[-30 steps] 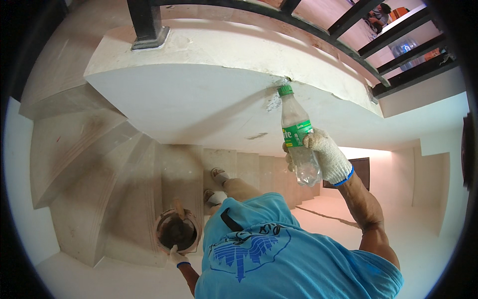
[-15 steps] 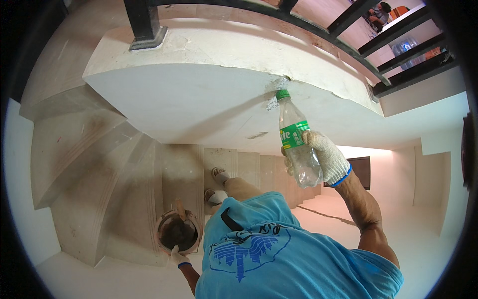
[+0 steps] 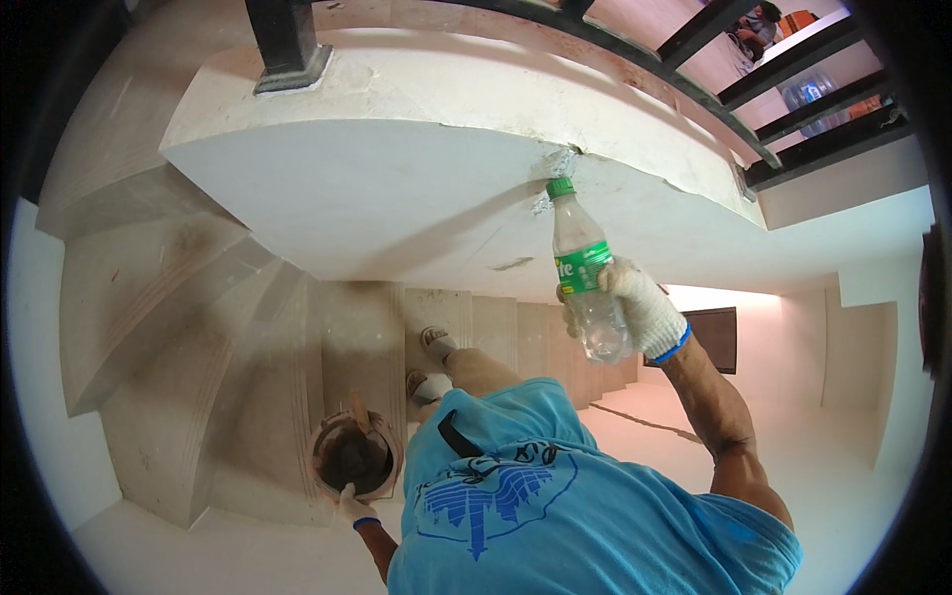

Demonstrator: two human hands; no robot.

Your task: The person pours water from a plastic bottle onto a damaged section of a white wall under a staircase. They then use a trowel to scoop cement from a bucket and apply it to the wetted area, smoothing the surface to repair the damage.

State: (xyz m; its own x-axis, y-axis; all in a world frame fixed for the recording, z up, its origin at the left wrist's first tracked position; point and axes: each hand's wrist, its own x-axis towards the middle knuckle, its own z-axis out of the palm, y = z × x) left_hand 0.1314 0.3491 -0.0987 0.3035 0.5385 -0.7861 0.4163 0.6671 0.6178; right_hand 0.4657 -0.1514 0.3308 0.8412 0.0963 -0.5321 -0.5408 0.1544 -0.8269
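Observation:
My right hand (image 3: pixel 640 302), in a white knit glove with a blue cuff, is closed round a clear plastic bottle (image 3: pixel 578 228) with a green cap and green label. The bottle tilts up, its cap close to a rough, damaged patch (image 3: pixel 561 164) at the upper edge of the white wall (image 3: pixel 397 183). Whether the cap touches the wall I cannot tell. Low on the left, my gloved left hand (image 3: pixel 353 504) grips the rim of a round bucket (image 3: pixel 322 476). Inside it are dark grey contents and a wooden-looking handle (image 3: pixel 359 412) that sticks up.
Concrete stairs (image 3: pixel 253 377) curve down on the left, and my sandalled feet (image 3: pixel 431 362) stand on a step. A black metal railing (image 3: pixel 635 59) runs above the wall ledge. Beyond it are a large blue water bottle (image 3: pixel 808 94) and another person (image 3: pixel 759 30).
My right hand and the bottle have shifted very slightly up and left in the picture. My left hand stays on the bucket rim.

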